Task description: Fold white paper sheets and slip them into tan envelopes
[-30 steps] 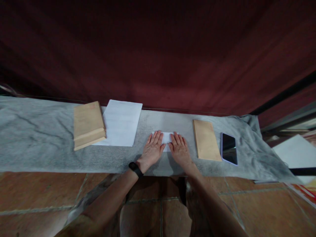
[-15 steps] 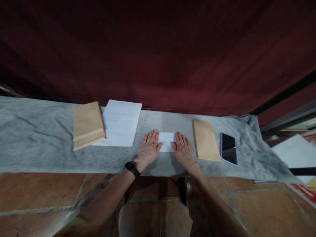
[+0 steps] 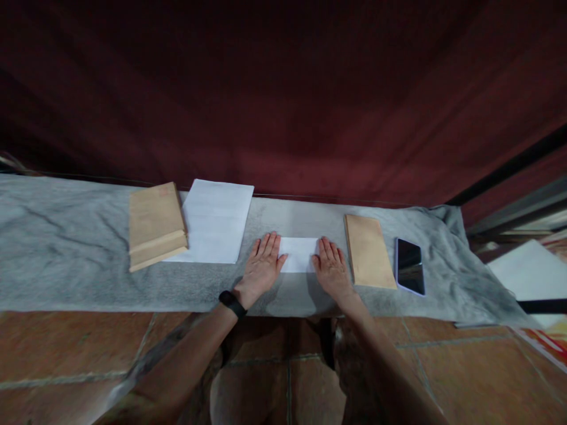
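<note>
small white paper (image 3: pixel 299 255): well left of the phone (image 3: pixel 410 267) | left hand (image 3: pixel 262 265) + right hand (image 3: pixel 330 268): flat on its ends, fingers straight out, not gripping | looks feather-light, kinda bendy, prob creases easy; I'd pinch the short edges

One left hand (image 3: pixel 262 262), one right hand (image 3: pixel 331 271), one small white paper (image 3: pixel 299 255), one black wristband (image 3: pixel 233 303), frame centre; two brown packets (image 3: pixel 155 212), left and right; one white sheet pile (image 3: pixel 219 221), left; one phone (image 3: pixel 409 265), right.
</note>
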Tool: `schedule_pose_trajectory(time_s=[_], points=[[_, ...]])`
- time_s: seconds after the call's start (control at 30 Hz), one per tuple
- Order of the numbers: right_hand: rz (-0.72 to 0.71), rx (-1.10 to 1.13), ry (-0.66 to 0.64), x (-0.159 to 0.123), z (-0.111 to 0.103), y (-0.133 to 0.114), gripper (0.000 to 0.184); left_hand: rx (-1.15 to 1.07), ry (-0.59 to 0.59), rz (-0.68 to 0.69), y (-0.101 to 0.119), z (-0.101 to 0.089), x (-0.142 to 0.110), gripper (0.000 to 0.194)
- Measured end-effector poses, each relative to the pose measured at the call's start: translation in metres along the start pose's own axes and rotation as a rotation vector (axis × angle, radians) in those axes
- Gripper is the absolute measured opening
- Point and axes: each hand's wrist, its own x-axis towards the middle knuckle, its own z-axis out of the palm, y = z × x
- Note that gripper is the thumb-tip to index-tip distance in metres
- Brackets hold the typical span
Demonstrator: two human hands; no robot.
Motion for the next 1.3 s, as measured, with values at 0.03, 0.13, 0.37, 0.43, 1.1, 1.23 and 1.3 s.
schedule_pose_trajectory(time_s=[0.03,0.13,0.37,0.43,1.1,1.23,1.3], points=[[0.008,0.004,0.006,0.000,0.001,0.001,0.054,0.002,0.001,0.000,0.000,0.000,0.000,0.063],[0.028,0.026,0.026,0.000,0.001,0.002,0.054,-0.003,0.010,-0.006,0.001,-0.001,0.000,0.062],[0.019,0.098,-0.005,0.009,-0.005,-0.009,0.055,-0.067,0.044,0.007,0.007,-0.007,0.001,0.061],[-0.008,0.127,-0.023,0.011,-0.006,-0.016,0.055,-0.093,0.043,0.047,0.010,-0.007,0.001,0.060],[-0.093,0.107,-0.065,0.006,0.000,-0.034,0.053,-0.084,0.023,0.103,0.022,0.002,0.000,0.058],[-0.092,0.112,-0.043,0.005,0.000,-0.030,0.054,-0.091,0.024,0.095,0.019,0.002,0.000,0.060],[-0.088,0.106,-0.043,0.005,-0.001,-0.027,0.055,-0.090,0.022,0.096,0.017,0.002,0.000,0.060]])
